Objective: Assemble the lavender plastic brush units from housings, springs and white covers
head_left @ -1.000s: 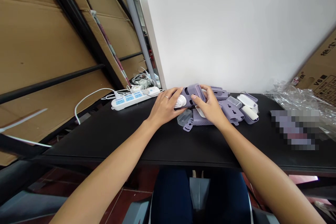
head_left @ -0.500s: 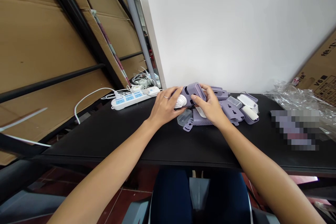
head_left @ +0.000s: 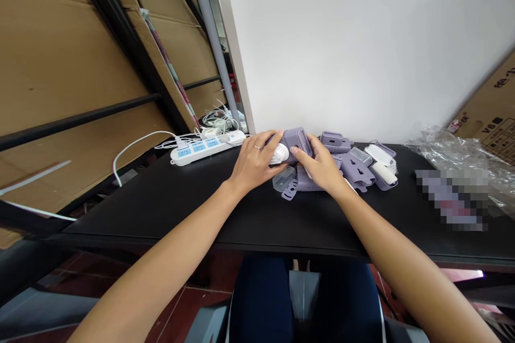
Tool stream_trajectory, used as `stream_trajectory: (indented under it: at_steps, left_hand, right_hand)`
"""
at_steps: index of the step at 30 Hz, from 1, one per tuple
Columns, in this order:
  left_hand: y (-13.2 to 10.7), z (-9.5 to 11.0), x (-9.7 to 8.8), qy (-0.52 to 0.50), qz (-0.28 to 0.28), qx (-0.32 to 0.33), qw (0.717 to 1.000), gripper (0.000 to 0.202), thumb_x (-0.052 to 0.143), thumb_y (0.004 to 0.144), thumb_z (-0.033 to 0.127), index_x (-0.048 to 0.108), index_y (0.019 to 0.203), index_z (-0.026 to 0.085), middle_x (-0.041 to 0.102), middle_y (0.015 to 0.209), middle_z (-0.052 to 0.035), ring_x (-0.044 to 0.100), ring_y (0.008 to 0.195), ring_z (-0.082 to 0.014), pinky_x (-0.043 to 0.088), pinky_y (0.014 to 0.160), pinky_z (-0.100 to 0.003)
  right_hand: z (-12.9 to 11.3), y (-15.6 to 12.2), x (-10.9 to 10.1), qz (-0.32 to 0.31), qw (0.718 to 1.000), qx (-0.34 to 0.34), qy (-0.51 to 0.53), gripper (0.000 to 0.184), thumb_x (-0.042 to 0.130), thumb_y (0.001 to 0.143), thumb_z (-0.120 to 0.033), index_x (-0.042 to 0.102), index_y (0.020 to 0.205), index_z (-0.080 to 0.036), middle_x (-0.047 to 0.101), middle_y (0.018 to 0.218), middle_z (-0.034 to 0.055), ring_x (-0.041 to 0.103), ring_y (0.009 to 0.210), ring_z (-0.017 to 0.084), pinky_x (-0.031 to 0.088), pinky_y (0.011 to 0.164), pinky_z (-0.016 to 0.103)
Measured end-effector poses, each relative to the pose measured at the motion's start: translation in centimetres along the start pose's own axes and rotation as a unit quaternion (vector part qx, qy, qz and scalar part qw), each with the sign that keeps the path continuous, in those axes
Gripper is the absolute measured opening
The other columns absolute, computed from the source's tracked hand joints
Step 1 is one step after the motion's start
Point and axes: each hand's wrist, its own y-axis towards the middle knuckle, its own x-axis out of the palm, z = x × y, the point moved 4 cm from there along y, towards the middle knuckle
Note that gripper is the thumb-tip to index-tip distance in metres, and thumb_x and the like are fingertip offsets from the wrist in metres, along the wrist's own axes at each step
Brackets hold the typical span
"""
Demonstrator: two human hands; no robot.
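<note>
While flattened cardboard (head_left: 60, 64) fills the left of the scene and a white wall (head_left: 341, 37) rises behind, the work centres on a black table (head_left: 161, 214). Along its far edge sit a white power strip (head_left: 197, 151) with its cables, at left, and crumpled plastic wrap (head_left: 454, 150) below a printed carton (head_left: 491, 107), at right; a pixelated patch (head_left: 450, 198) hides whatever lies on the tabletop there. Near mid-table is a loose cluster of lilac plastic parts, among them a perforated basket (head_left: 308, 182), a slotted piece (head_left: 356, 171) and a clear cover (head_left: 284, 178). Above this cluster, a lilac plastic holder (head_left: 295, 142) is held clear of the tabletop, or nearly so, between the left hand (head_left: 255, 161) and the right hand (head_left: 319, 165). A white bristle head (head_left: 279, 154) sits at its left end, just beside the left hand. Both sets of fingers are closed in a grasp: the left curve around the holder's bristle end, the right press on its body. Step in hand, as judged: two-handed handling of this one piece. Next move calls for keeping both grips firm, with the cluster close beneath.
</note>
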Motion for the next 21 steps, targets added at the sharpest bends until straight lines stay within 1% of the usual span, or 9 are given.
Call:
stream_trajectory:
  at_steps: [3, 7, 10, 13, 15, 17, 19, 21]
  left_hand:
    - [0.1, 0.1, 0.0, 0.006, -0.002, -0.001, 1.0, 0.078, 0.072, 0.095, 0.041, 0.039, 0.164, 0.026, 0.061, 0.15, -0.0195, 0.059, 0.138, -0.0387, 0.047, 0.114, -0.056]
    - [0.1, 0.2, 0.1, 0.007, -0.008, 0.008, 1.0, 0.076, 0.071, 0.096, 0.041, 0.04, 0.163, 0.025, 0.062, 0.15, -0.0198, 0.06, 0.139, -0.0386, 0.047, 0.115, -0.057]
    - [0.1, 0.3, 0.3, 0.0, -0.005, 0.015, 1.0, 0.072, 0.07, 0.097, 0.041, 0.042, 0.161, 0.023, 0.062, 0.15, -0.0206, 0.06, 0.139, -0.0383, 0.047, 0.114, -0.056]
    - [0.2, 0.2, 0.5, -0.015, -0.008, 0.008, 1.0, 0.074, 0.072, 0.095, 0.041, 0.043, 0.16, 0.021, 0.061, 0.15, -0.021, 0.06, 0.138, -0.0382, 0.048, 0.114, -0.054]
    - [0.4, -0.1, 0.5, -0.022, -0.018, -0.007, 1.0, 0.077, 0.074, 0.094, 0.042, 0.044, 0.16, 0.02, 0.06, 0.152, -0.0212, 0.06, 0.139, -0.0384, 0.048, 0.115, -0.054]
    - [0.5, -0.8, 0.4, -0.02, -0.03, -0.037, 0.999, 0.08, 0.076, 0.092, 0.044, 0.044, 0.161, 0.019, 0.06, 0.153, -0.021, 0.059, 0.14, -0.0383, 0.047, 0.116, -0.053]
    - [0.5, -2.1, 0.2, -0.011, -0.045, -0.083, 0.996, 0.082, 0.076, 0.091, 0.046, 0.043, 0.161, 0.019, 0.059, 0.155, -0.0199, 0.058, 0.142, -0.0383, 0.047, 0.116, -0.052]
    - [0.2, -3.9, 0.2, -0.004, -0.066, -0.133, 0.989, 0.084, 0.077, 0.089, 0.049, 0.043, 0.161, 0.02, 0.06, 0.155, -0.0184, 0.059, 0.141, -0.0385, 0.049, 0.115, -0.051]
  right_hand:
    - [0.0, 0.0, 0.0, -0.002, 1.0, -0.002, -0.003, 0.05, 0.071, 0.093, -0.053, 0.065, 0.136, -0.027, 0.072, 0.135, 0.0061, 0.066, 0.127, 0.029, 0.058, 0.102, 0.043]
    - [0.1, 0.1, 0.0, -0.01, 1.0, -0.005, -0.009, 0.054, 0.071, 0.093, -0.054, 0.063, 0.138, -0.027, 0.072, 0.136, 0.0064, 0.067, 0.126, 0.029, 0.058, 0.103, 0.044]
    - [0.2, 0.2, 0.0, -0.013, 1.0, 0.003, -0.017, 0.055, 0.071, 0.094, -0.055, 0.062, 0.14, -0.026, 0.072, 0.136, 0.0068, 0.067, 0.126, 0.03, 0.055, 0.109, 0.048]
    - [0.1, 0.2, -0.1, -0.005, 0.999, 0.004, -0.053, 0.058, 0.072, 0.093, -0.054, 0.062, 0.143, -0.027, 0.071, 0.14, 0.0075, 0.065, 0.132, 0.032, 0.048, 0.117, 0.052]
    - [-0.3, 0.0, -0.4, 0.011, 0.996, -0.013, -0.088, 0.062, 0.074, 0.092, -0.055, 0.061, 0.146, -0.028, 0.068, 0.146, 0.0084, 0.061, 0.138, 0.034, 0.044, 0.12, 0.054]
    - [-0.9, -0.1, -0.9, 0.031, 0.991, -0.041, -0.12, 0.063, 0.071, 0.093, -0.057, 0.06, 0.149, -0.03, 0.066, 0.149, 0.0102, 0.059, 0.14, 0.036, 0.044, 0.119, 0.056]
    - [-1.4, -0.1, -1.6, 0.059, 0.987, -0.059, -0.138, 0.059, 0.065, 0.097, -0.058, 0.06, 0.148, -0.03, 0.067, 0.145, 0.0121, 0.062, 0.135, 0.035, 0.048, 0.114, 0.056]
    - [-1.5, 0.0, -2.5, 0.091, 0.984, -0.055, -0.143, 0.052, 0.06, 0.1, -0.057, 0.062, 0.144, -0.029, 0.071, 0.137, 0.0126, 0.065, 0.127, 0.033, 0.051, 0.107, 0.054]
